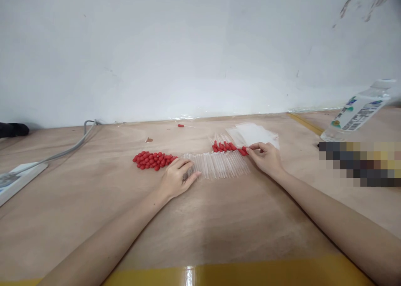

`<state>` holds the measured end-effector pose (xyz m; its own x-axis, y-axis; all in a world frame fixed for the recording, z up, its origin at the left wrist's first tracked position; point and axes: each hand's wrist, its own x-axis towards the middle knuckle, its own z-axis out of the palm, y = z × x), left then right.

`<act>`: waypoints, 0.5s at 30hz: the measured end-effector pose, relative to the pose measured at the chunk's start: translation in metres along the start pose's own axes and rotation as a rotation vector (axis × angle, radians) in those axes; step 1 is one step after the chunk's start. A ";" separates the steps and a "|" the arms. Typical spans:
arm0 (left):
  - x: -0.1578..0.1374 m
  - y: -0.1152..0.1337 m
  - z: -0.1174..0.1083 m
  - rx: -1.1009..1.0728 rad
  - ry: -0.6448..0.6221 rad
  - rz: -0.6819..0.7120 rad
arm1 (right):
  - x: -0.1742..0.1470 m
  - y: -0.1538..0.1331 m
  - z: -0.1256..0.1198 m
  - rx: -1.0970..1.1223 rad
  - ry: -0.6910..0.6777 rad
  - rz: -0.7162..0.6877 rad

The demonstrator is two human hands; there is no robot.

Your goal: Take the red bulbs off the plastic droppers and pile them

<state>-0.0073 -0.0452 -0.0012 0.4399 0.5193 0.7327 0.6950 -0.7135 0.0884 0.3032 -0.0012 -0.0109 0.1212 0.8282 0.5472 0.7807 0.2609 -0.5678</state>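
Observation:
A row of clear thin dropper tubes (216, 165) lies side by side on the wooden tabletop. My left hand (178, 177) rests at the row's left end, thumb apart from the bent fingers, touching the tubes. Beside it on the left is a heap of red rubber bulbs (153, 160). My right hand (265, 157) is closed in a pinch on a red rubber bulb (243, 151) at the far right end of the row. Just behind the row lie several droppers (223, 145) with red bulbs, their clear tubes pointing away from me.
Clear plastic bags (255, 134) lie behind my right hand. One red-tipped dropper (181, 126) is near the wall. A tilted plastic bottle (357, 110) and a pixelated area are at the right. A grey cable (72, 144) runs along the left. Yellow tape (219, 273) edges the table's front.

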 end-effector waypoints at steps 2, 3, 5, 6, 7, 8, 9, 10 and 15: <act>0.001 0.000 -0.001 0.002 0.016 -0.011 | -0.001 0.000 0.001 0.002 -0.015 -0.037; 0.001 -0.001 -0.002 0.007 0.020 -0.009 | -0.001 0.000 0.001 -0.005 -0.032 -0.053; 0.001 0.000 -0.004 0.025 0.021 0.005 | -0.002 0.001 0.002 -0.018 -0.054 -0.063; 0.000 0.000 -0.005 0.038 0.020 0.012 | -0.001 0.001 0.002 -0.019 -0.051 -0.059; -0.001 0.001 -0.005 0.053 0.021 0.018 | -0.001 0.002 0.002 -0.015 -0.043 -0.056; -0.002 0.001 -0.006 0.068 0.022 0.022 | -0.001 0.003 0.002 -0.011 -0.033 -0.055; -0.003 0.002 -0.007 0.081 0.020 0.026 | 0.000 0.004 0.002 -0.010 -0.023 -0.056; -0.004 0.002 -0.007 0.091 0.015 0.030 | 0.000 0.006 0.002 -0.014 -0.012 -0.055; -0.007 0.003 -0.008 0.081 -0.018 0.042 | 0.002 0.011 0.001 -0.013 0.013 -0.001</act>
<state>-0.0127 -0.0550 -0.0007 0.4792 0.4982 0.7226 0.7190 -0.6950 0.0023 0.3115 0.0043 -0.0172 0.1279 0.8215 0.5557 0.7886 0.2555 -0.5593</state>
